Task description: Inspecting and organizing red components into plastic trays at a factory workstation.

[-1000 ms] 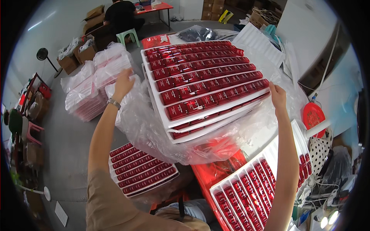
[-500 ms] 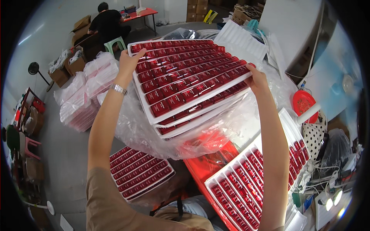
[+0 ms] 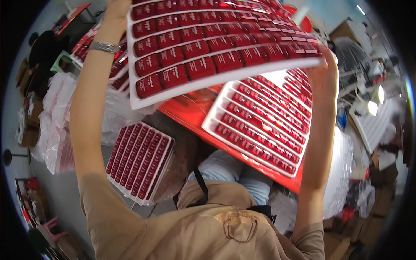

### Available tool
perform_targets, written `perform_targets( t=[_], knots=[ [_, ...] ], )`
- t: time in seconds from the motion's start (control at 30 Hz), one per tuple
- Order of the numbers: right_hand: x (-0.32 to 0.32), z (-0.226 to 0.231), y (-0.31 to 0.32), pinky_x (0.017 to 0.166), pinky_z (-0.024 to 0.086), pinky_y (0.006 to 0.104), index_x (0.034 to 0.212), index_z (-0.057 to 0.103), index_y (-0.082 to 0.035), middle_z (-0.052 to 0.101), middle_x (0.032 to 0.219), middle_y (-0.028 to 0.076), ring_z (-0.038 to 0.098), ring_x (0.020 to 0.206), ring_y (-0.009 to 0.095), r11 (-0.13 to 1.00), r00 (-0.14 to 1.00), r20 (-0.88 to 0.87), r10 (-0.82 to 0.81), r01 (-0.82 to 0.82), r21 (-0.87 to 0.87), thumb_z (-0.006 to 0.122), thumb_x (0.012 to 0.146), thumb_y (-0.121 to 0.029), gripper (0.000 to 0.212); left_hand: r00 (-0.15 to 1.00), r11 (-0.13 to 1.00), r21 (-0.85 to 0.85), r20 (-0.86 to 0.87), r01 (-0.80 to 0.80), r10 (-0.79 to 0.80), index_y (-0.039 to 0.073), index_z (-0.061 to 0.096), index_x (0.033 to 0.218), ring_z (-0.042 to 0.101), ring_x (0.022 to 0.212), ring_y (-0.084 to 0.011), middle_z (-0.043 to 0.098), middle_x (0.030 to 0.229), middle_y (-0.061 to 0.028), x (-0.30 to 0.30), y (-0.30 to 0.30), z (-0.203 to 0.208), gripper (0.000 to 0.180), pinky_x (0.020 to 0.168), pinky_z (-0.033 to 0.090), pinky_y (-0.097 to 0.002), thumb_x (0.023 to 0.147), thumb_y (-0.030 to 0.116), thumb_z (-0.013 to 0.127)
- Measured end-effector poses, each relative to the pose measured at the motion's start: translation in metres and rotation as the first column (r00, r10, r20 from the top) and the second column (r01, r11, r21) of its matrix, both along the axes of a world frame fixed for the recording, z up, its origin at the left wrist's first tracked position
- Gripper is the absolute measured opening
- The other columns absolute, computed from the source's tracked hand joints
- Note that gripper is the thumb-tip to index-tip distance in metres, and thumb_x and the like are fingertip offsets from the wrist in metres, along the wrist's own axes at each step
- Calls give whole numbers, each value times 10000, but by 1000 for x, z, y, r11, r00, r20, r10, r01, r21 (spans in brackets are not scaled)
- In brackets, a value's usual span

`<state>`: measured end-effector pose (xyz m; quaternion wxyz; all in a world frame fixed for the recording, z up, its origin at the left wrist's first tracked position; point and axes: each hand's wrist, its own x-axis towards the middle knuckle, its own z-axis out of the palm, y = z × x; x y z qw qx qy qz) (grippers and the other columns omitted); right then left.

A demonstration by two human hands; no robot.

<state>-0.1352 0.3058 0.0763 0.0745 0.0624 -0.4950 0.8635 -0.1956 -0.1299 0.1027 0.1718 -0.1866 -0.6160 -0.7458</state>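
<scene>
Both my hands hold up a white tray [image 3: 173, 93] packed with rows of small glossy red containers. At its upper left edge my left hand [image 3: 116, 12] is closed on the rim, partly cut off by the picture's top. My right hand [image 3: 321, 71] grips the right end, its fingers partly hidden. The tray is tilted above a red table [image 3: 186, 104]. On that table, beneath the held tray, lies another filled white tray [image 3: 209, 123]. More filled trays [image 3: 82, 48] show at the upper left, behind my left forearm.
A stack of filled trays [image 3: 139, 198] stands low on my left. Plastic-wrapped bundles [image 3: 54, 125] are farther left, near a person in black [image 3: 45, 54] by a green stool [image 3: 62, 62]. Lamps, cables and clear plastic wrap [image 3: 340, 177] crowd the right side.
The held tray has come off the stack of trays and moved to the right, over the table. My view has swung right and downward, and both hands keep their grip.
</scene>
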Motion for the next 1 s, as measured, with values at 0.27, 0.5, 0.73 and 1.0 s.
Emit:
perform_targets(
  t=[0.27, 0.5, 0.73, 1.0],
  knots=[
    [182, -70, 99, 859, 498, 338, 1094, 548, -3, 647, 1039, 120, 635, 943, 203, 932, 901, 240, -363, 351, 90, 576, 856, -178, 297, 968, 975, 134, 154, 178, -198, -1, 505, 1129, 620, 864, -191, 618, 990, -106, 17, 182, -75, 300, 742, 540, -322, 849, 26, 608],
    [242, -145, 94, 620, 556, 279, 1054, 484, -18, 602, 960, 92, 633, 816, 157, 842, 798, 293, -526, 440, 312, 649, 815, -135, 313, 912, 963, -78, 350, 257, -215, 2, 526, 1146, 641, 906, -184, 652, 1020, -116, -35, 221, -210, 432, 797, 521, -304, 816, 215, 708],
    [268, -172, 107, 340, 262, 172, 963, 505, -46, 552, 639, -5, 406, 422, 17, 676, 646, 411, -643, 227, 701, 685, 843, -196, 264, 894, 910, -331, 440, 250, -85, -53, 561, 1115, 668, 840, -196, 670, 977, -162, -36, 239, -244, 404, 721, 545, -299, 840, 217, 678],
    [273, -173, 105, 397, 304, 164, 996, 531, -31, 564, 642, -17, 422, 461, 12, 747, 690, 464, -556, 169, 643, 668, 859, -180, 244, 973, 807, -581, 227, 107, 34, -19, 592, 1116, 665, 860, -199, 679, 985, -139, -50, 236, -249, 436, 736, 513, -296, 843, 313, 667]
  ],
)
